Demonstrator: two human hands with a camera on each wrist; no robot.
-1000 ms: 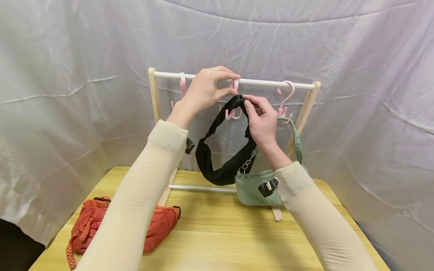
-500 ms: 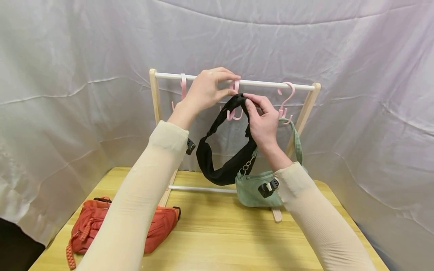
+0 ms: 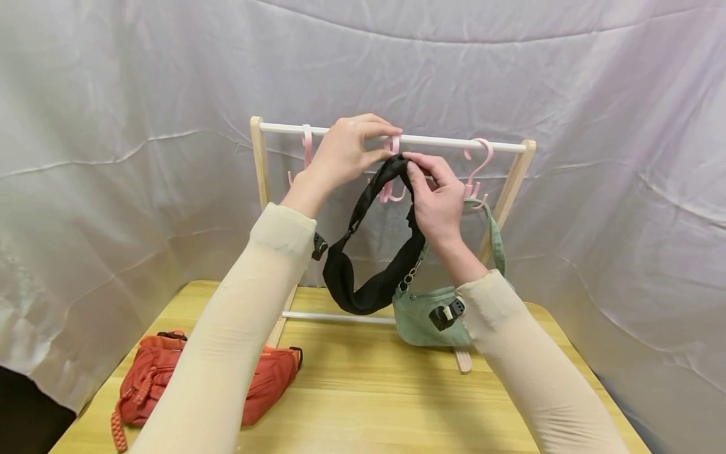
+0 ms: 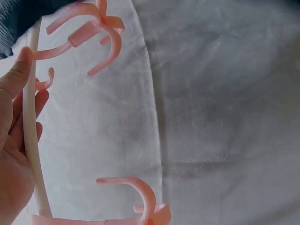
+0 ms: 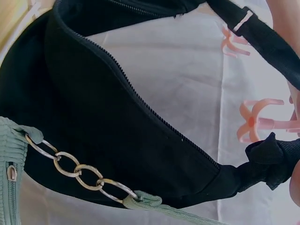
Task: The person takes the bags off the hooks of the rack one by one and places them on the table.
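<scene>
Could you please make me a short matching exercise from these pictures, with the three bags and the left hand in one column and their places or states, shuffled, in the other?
Column one
1. Black bag
2. Green bag
3. Red bag
4. Left hand

Column two
A. Lying on the wooden table
B. Pinching the middle pink hook at the white rail
C. Held up by its strap in the right hand
D. Hanging by its strap from the rightmost pink hook

Right pairs: 1-C, 2-D, 3-A, 4-B
</scene>
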